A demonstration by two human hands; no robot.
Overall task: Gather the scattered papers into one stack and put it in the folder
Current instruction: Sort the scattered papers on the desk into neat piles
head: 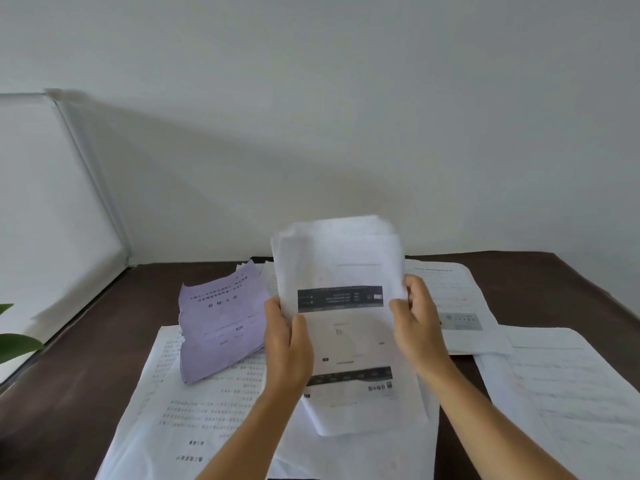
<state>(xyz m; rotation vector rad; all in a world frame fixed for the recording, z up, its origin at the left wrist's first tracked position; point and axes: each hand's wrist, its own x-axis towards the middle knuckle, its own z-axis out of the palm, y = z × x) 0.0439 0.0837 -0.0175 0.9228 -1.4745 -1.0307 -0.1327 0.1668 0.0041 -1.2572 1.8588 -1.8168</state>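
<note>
Both hands (289,337) gripping blurred stack (341,306)

white paper stack (341,306) upright, sheets (194,403) scattered

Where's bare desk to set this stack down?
Bare desk lies left, between the partition and the purple booklet, and at the far right corner. The middle is crowded: sheets under both hands' stack.
</note>
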